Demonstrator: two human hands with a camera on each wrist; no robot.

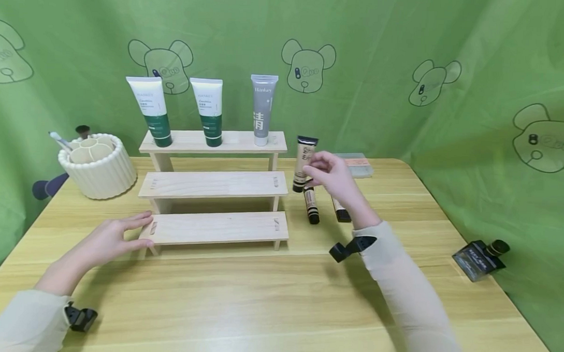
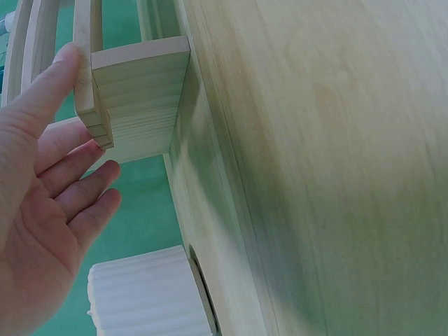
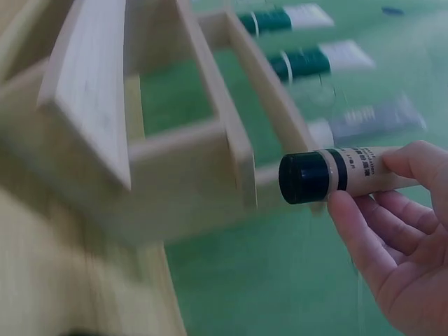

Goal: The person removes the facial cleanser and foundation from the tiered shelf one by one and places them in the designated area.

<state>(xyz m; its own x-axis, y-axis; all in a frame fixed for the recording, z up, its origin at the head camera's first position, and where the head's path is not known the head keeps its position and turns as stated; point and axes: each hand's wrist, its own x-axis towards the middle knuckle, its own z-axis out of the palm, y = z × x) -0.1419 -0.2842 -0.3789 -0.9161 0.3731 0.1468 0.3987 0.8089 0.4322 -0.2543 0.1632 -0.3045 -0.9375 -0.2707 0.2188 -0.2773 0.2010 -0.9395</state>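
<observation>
Between thumb and fingers, my right hand (image 1: 330,177) pinches a beige cosmetic tube (image 1: 304,164) with a black cap, held upright cap-down just right of the wooden tiered shelf (image 1: 216,184). In the right wrist view the tube's black cap (image 3: 305,178) points toward the shelf. My left hand (image 1: 114,240) grips the left end of the lowest tier, thumb at its front edge and index finger at the back. On the top tier stand two white-and-green tubes (image 1: 211,111) and a grey tube (image 1: 263,109). The two lower tiers are bare.
Below the right hand lie a slim black-capped tube (image 1: 311,205) and another dark-ended item (image 1: 341,211). Behind is a clear flat case (image 1: 357,165). A ribbed white brush holder (image 1: 98,167) stands left; a dark bottle (image 1: 478,260) lies near the right edge. A green curtain hangs behind.
</observation>
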